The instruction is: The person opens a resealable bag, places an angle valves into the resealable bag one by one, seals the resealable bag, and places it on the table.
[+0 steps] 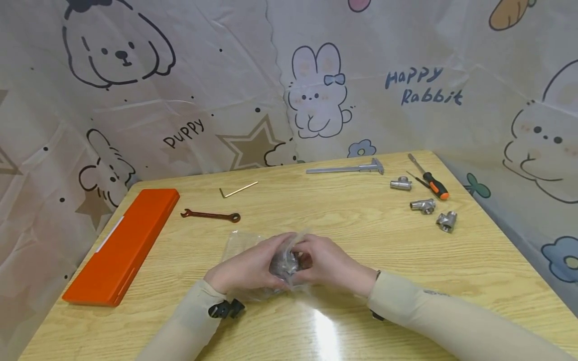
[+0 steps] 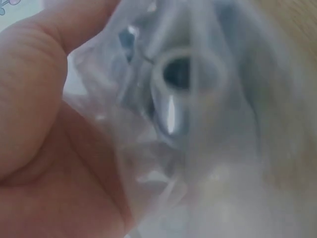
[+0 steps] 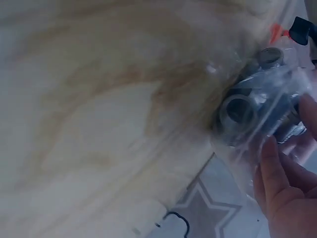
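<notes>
At the table (image 1: 343,220), the left hand (image 1: 250,263) and the right hand (image 1: 331,260) both grip a clear plastic bag (image 1: 237,242) of metal pipe fittings (image 1: 285,261), fingers curled round it. Left of the bag lies an orange case (image 1: 128,245), beyond the bag's left side a wrench (image 1: 210,216), and to the bag's right three loose fittings (image 1: 425,206). Farther behind the bag are a hex key (image 1: 241,190), a screwdriver (image 1: 435,185) and a caliper (image 1: 345,169).
</notes>
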### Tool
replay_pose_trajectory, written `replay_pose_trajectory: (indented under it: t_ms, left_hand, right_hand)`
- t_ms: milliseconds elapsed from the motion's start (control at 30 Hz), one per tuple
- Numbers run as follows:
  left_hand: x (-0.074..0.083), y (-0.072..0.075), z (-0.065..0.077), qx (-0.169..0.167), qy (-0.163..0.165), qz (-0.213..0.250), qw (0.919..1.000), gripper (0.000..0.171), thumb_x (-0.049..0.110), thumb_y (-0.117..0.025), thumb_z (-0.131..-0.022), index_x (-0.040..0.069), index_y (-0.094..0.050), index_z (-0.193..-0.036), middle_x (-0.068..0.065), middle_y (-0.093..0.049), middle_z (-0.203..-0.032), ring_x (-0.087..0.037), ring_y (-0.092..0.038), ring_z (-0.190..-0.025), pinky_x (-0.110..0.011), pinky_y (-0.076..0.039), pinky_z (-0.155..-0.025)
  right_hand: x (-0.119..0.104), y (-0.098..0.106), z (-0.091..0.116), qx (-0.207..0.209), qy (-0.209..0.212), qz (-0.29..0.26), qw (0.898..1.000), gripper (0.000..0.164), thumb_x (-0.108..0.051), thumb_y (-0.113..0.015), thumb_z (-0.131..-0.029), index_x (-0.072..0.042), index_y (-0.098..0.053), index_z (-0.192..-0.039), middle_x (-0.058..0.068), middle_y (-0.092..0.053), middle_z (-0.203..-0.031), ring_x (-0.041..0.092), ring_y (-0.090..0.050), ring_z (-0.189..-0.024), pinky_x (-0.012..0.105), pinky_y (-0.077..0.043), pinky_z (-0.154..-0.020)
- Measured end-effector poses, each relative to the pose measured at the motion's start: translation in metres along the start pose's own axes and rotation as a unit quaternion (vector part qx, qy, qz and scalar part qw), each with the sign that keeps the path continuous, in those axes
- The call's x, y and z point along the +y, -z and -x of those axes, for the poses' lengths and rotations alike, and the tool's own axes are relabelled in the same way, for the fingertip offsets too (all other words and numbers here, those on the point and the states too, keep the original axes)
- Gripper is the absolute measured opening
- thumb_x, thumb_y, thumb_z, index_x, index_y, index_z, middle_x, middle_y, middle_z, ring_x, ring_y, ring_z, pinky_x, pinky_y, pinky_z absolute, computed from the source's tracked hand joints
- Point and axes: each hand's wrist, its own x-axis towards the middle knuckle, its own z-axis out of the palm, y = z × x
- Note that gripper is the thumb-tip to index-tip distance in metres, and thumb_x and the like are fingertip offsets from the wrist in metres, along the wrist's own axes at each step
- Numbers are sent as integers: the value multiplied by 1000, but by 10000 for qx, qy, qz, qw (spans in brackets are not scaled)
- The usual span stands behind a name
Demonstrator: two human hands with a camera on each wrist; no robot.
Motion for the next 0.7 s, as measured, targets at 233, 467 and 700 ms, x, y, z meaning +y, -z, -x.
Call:
replay_pose_trajectory:
  t_ms: [233,467,700]
  left_hand:
    - [-3,1,1,5,11,-34,10000,107,32,-89,-73,17,-25,-157,0,-36,-154,-14,-39,-136,-36,-31,-114]
    - [-5,1,-1,-41,-139,207,9997,99,35,-86,-76,29,-27,-155,8,-39,-150,-11,-40,-134,-36,-33,-113]
    - [-3,3,0,-1,61,29,10000,106,43,-85,-75,24,-21,-158,6,-31,-157,-11,-31,-141,-35,-27,-116]
  right_hand:
    - [6,-8,-17,-238,-532,-1347,9892,40,-21,-86,-76,-11,-72,-112,1,-67,-102,11,-68,-86,19,-56,-73]
    - [10,-10,-20,-408,-767,-1280,9880,43,-11,-84,-79,-4,-69,-118,4,-67,-108,14,-68,-88,20,-56,-73]
    - [1,-16,-23,-168,-245,337,9990,35,-22,-87,-76,-9,-70,-103,-7,-62,-83,10,-56,-75,22,-50,-64]
